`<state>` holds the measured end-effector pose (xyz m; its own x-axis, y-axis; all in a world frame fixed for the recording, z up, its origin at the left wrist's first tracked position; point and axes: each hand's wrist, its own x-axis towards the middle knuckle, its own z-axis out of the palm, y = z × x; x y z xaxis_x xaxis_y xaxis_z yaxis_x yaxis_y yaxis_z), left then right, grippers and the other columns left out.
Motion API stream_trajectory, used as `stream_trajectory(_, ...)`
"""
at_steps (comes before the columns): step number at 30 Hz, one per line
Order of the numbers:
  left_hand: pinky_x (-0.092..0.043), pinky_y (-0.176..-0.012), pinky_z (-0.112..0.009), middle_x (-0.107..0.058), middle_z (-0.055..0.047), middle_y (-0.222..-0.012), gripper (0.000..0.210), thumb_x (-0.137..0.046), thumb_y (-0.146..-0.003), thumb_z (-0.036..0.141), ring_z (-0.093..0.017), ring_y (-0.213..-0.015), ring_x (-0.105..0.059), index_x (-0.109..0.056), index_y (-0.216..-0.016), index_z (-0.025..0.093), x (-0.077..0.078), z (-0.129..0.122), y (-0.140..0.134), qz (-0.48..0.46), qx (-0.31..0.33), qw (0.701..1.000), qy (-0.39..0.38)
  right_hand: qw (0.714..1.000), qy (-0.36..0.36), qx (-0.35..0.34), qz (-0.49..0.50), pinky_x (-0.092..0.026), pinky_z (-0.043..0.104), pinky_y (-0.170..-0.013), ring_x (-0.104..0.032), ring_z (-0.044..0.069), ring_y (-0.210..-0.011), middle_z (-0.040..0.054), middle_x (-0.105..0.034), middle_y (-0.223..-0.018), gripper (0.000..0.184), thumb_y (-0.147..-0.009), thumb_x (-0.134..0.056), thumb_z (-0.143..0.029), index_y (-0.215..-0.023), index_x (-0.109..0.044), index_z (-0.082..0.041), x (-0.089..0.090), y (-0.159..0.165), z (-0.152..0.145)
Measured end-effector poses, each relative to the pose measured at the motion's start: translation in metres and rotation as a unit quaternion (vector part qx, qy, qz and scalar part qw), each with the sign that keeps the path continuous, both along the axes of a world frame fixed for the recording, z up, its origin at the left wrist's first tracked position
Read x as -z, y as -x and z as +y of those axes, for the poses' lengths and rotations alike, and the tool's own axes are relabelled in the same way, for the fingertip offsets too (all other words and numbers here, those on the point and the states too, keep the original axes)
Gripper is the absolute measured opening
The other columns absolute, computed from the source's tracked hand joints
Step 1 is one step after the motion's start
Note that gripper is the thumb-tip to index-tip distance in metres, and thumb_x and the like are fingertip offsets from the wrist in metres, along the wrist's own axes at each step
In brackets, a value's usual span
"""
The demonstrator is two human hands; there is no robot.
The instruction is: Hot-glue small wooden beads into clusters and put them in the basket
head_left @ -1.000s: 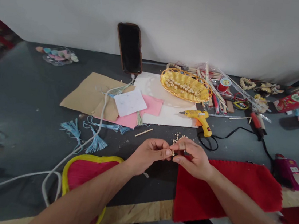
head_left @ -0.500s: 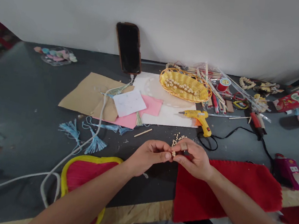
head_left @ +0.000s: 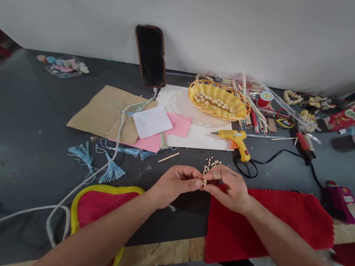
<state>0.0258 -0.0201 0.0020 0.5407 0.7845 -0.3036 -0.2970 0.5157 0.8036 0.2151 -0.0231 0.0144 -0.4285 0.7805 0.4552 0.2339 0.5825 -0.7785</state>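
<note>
My left hand [head_left: 180,185] and my right hand [head_left: 227,187] meet above the near part of the dark table. Between their fingertips is a small cluster of pale wooden beads [head_left: 204,182], pinched from both sides. Thumbs and forefingers are closed on it; how the beads are joined is too small to tell. Just beyond the fingertips, loose wooden beads [head_left: 212,163] lie scattered on the table, partly hidden by my right hand. A red felt sheet [head_left: 270,219] lies under my right forearm. Below my left forearm is a pink piece with a yellow border [head_left: 102,204].
A yellow glue gun [head_left: 236,140] and a yellow basket [head_left: 217,101] holding more beads stand beyond my hands. Blue tassels [head_left: 112,170], a white cable [head_left: 82,186] and a thin stick [head_left: 168,157] lie leftward. A phone [head_left: 151,55] leans on the wall; a purple device [head_left: 341,202] is at right.
Both hands keep the same pinch on the bead cluster, with barely any finger movement. The whole view has shifted slightly.
</note>
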Motion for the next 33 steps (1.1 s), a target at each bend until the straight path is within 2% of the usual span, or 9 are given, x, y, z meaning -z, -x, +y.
stream_trajectory(11,-0.033,-0.059,-0.023,-0.06,0.0,-0.058,0.025,-0.077,-0.07,0.035,-0.009,-0.057,-0.046,-0.068,-0.062,0.013,-0.001,0.001,0.0,0.035,0.004,0.999,-0.021,1.0,-0.03,-0.002,-0.007,-0.056,0.026,-0.067,-0.065,0.015,-0.074,0.0056,-0.069,-0.079,0.01,-0.086,-0.063,-0.02,-0.096,-0.063,-0.018,0.002,0.003,0.001)
stream_trajectory(19,-0.036,-0.059,-0.023,-0.065,-0.002,-0.062,0.027,-0.082,-0.062,0.038,-0.01,-0.059,-0.049,-0.073,-0.069,0.013,0.001,0.0,-0.001,0.021,-0.021,0.999,0.016,0.998,-0.052,0.025,-0.019,-0.056,0.027,-0.069,-0.065,0.016,-0.077,0.0054,-0.068,-0.079,0.013,-0.087,-0.062,-0.022,-0.1,-0.062,-0.019,0.002,0.002,0.0)
stream_trajectory(22,-0.034,-0.057,-0.022,-0.062,0.0,-0.06,0.023,-0.081,-0.065,0.033,-0.008,-0.057,-0.047,-0.07,-0.066,0.013,0.001,0.0,-0.001,0.021,-0.015,1.0,0.017,0.998,-0.047,0.014,-0.027,-0.055,0.026,-0.066,-0.064,0.016,-0.077,0.0064,-0.068,-0.084,0.019,-0.084,-0.065,-0.023,-0.102,-0.062,-0.019,0.004,0.001,0.0)
stream_trajectory(24,-0.035,-0.058,-0.022,-0.062,0.0,-0.061,0.024,-0.081,-0.065,0.033,-0.008,-0.058,-0.049,-0.07,-0.067,0.013,0.0,0.001,0.0,0.022,-0.02,0.999,0.02,0.999,-0.038,0.021,-0.033,-0.054,0.025,-0.061,-0.062,0.014,-0.069,0.0066,-0.067,-0.086,0.024,-0.084,-0.066,-0.025,-0.107,-0.061,-0.019,0.004,-0.003,0.001)
stream_trajectory(26,-0.036,-0.058,-0.022,-0.064,-0.001,-0.062,0.026,-0.082,-0.063,0.036,-0.009,-0.059,-0.051,-0.071,-0.068,0.013,-0.001,0.001,0.0,0.02,-0.04,0.999,0.029,0.997,-0.027,0.065,-0.039,-0.053,0.026,-0.059,-0.059,0.013,-0.064,0.005,-0.065,-0.086,0.026,-0.085,-0.063,-0.025,-0.11,-0.06,-0.02,0.001,-0.01,0.003)
stream_trajectory(29,-0.037,-0.057,-0.022,-0.064,-0.001,-0.059,0.026,-0.083,-0.062,0.035,-0.009,-0.057,-0.051,-0.07,-0.067,0.013,-0.003,0.003,0.001,-0.005,-0.075,0.996,0.043,0.982,-0.019,0.182,-0.057,-0.053,0.028,-0.065,-0.06,0.014,-0.07,0.0044,-0.064,-0.086,0.018,-0.089,-0.056,-0.024,-0.106,-0.06,-0.021,-0.006,-0.029,0.012)
stream_trajectory(31,-0.036,-0.056,-0.022,-0.062,-0.001,-0.058,0.024,-0.083,-0.063,0.032,-0.009,-0.056,-0.051,-0.07,-0.067,0.013,-0.003,0.004,0.001,-0.032,-0.09,0.994,0.048,0.963,-0.017,0.243,-0.112,-0.052,0.029,-0.067,-0.061,0.016,-0.073,0.0062,-0.065,-0.091,0.014,-0.09,-0.053,-0.025,-0.101,-0.061,-0.02,-0.009,-0.044,0.02)
stream_trajectory(33,-0.037,-0.057,-0.023,-0.062,-0.001,-0.058,0.02,-0.082,-0.065,0.029,-0.009,-0.056,-0.05,-0.07,-0.068,0.013,-0.003,0.005,0.002,-0.054,-0.098,0.992,0.051,0.937,-0.012,0.281,-0.207,-0.051,0.03,-0.066,-0.062,0.016,-0.071,0.0081,-0.066,-0.096,0.014,-0.09,-0.054,-0.029,-0.096,-0.061,-0.019,-0.009,-0.059,0.028)
